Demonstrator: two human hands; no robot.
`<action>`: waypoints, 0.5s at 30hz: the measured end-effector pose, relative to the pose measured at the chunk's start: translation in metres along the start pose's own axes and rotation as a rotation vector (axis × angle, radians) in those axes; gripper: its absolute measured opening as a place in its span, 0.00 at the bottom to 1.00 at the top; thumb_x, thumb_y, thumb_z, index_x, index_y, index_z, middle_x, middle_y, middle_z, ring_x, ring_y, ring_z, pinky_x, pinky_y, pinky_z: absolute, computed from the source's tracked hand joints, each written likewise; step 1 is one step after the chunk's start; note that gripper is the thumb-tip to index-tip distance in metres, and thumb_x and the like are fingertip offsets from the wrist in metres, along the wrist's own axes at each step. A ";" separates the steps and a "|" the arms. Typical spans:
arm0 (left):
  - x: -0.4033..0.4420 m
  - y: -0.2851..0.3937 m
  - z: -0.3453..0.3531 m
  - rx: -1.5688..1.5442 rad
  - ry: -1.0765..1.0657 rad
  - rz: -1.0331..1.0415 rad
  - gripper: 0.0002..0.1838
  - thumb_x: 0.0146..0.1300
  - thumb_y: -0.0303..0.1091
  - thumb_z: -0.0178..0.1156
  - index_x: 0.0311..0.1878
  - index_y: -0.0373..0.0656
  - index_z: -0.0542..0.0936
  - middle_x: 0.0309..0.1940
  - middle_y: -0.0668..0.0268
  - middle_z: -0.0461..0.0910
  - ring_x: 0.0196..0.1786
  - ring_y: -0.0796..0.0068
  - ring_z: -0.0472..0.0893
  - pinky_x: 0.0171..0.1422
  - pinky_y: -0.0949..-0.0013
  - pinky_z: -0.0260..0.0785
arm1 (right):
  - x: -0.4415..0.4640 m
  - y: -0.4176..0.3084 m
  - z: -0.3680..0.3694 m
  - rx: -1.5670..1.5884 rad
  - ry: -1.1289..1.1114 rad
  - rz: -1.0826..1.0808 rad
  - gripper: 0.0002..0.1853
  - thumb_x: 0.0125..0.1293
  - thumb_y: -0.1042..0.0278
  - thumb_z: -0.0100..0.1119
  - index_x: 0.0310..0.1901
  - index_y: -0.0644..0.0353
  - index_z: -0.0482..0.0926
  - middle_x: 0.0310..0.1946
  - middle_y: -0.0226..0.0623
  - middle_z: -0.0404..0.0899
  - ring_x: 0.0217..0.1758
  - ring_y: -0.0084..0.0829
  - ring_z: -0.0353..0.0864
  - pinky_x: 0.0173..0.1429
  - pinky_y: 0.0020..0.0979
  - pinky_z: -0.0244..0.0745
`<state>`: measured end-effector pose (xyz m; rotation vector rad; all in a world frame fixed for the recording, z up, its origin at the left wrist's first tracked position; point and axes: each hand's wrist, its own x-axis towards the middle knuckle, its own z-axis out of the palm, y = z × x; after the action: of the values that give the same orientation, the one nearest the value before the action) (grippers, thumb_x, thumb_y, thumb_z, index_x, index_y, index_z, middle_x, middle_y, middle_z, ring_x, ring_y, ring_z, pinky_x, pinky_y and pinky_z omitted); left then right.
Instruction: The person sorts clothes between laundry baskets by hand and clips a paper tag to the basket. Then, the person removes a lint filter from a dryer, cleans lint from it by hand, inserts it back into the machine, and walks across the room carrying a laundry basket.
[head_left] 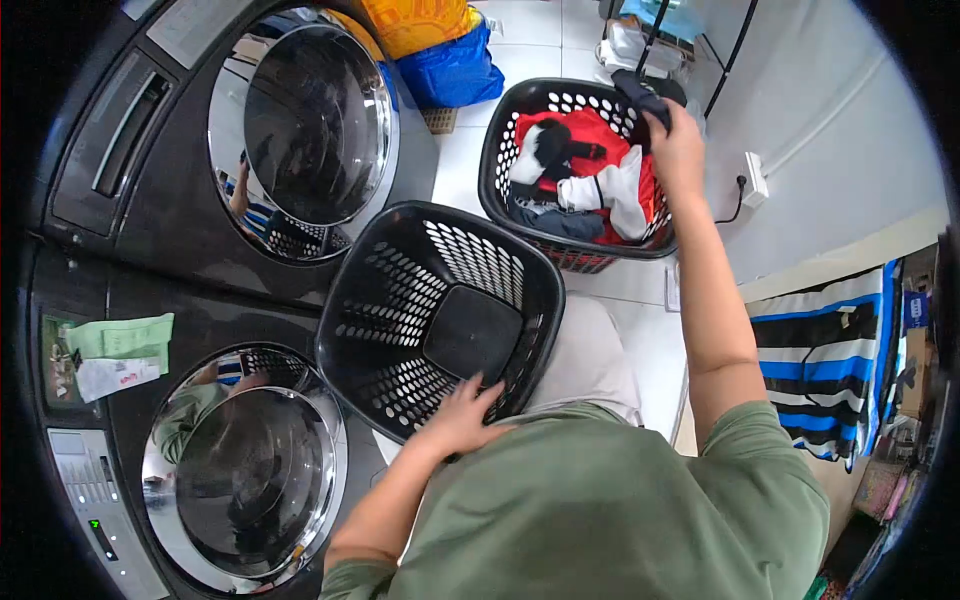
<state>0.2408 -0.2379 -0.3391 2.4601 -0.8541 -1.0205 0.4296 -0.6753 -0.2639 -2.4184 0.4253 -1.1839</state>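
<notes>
A black perforated laundry basket (475, 325) tilts toward me against my lap, its bare bottom showing. My left hand (465, 415) is hooked over its near rim, fingers inside and thumb outside. Beyond it on the floor stands a second black laundry basket (495, 205), holding red clothes (590, 128), a white and black garment (625, 195) and dark cloth. At that basket's far right corner, my right hand (678, 150) is closed on a dark garment (640, 95), which hangs at the rim. What kind of garment it is, I cannot make out.
Two dark front-loading machines with round glass doors, an upper one (318, 125) and a lower one (255, 480), line the left. A blue and yellow bag (450, 75) sits behind. Along the right are a wall socket (755, 180) and a striped cloth (820, 350).
</notes>
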 end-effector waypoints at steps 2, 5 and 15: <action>-0.012 -0.021 0.041 -0.306 -0.152 -0.207 0.41 0.59 0.65 0.58 0.69 0.48 0.68 0.67 0.47 0.65 0.67 0.48 0.69 0.71 0.55 0.61 | -0.008 -0.004 0.014 -0.185 -0.358 0.020 0.41 0.60 0.44 0.63 0.68 0.60 0.61 0.56 0.61 0.69 0.53 0.60 0.76 0.53 0.51 0.74; -0.040 0.001 0.025 -0.192 0.119 -0.188 0.32 0.60 0.60 0.58 0.60 0.46 0.77 0.56 0.54 0.76 0.56 0.54 0.78 0.60 0.59 0.71 | -0.040 -0.029 0.025 -0.410 -0.918 0.034 0.60 0.48 0.27 0.64 0.74 0.57 0.50 0.63 0.61 0.65 0.60 0.57 0.75 0.57 0.51 0.74; -0.031 -0.014 0.043 -0.015 0.526 -0.111 0.12 0.62 0.40 0.56 0.42 0.45 0.81 0.44 0.57 0.78 0.51 0.54 0.76 0.60 0.55 0.68 | -0.129 -0.029 0.034 -0.570 -1.391 0.243 0.27 0.64 0.72 0.51 0.64 0.36 0.68 0.63 0.39 0.72 0.66 0.40 0.72 0.68 0.67 0.53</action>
<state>0.1979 -0.2110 -0.3598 2.5968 -0.5379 -0.3658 0.3831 -0.5851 -0.3559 -2.8094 0.5593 0.9076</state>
